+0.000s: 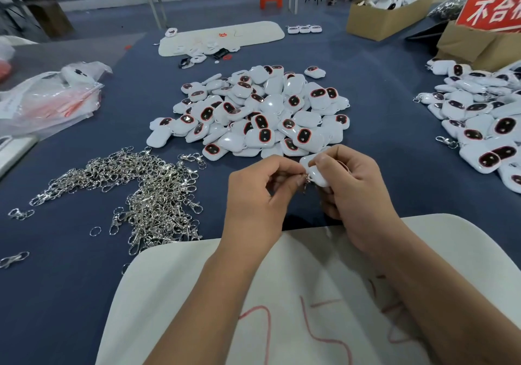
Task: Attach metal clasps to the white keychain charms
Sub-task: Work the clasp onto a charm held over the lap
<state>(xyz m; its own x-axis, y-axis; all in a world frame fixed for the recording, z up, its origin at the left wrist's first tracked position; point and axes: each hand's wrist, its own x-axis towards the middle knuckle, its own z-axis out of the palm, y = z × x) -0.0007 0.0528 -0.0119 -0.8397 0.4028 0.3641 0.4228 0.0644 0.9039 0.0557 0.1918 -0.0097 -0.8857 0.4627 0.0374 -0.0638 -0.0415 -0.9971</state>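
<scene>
1. Right hand (356, 195) grips one white charm (317, 174), fingers curled round it, held above the blue table (70, 280) just ahead of the white pad (174, 294).
2. Left hand (255, 195) pinches a metal clasp (306, 180) between thumb and fingertips, right at the charm's near edge; clasp mostly hidden, can't tell if it's hooked on.
3. Pile of white charms (253, 110) sits directly beyond the hands.
4. Heap of loose clasps (146, 192) to the left on the table.
5. Second charm pile (479, 119) far right, some with clasps on.
6. Cardboard box (386, 17) of charms back right; plastic bags (50, 96) left.
</scene>
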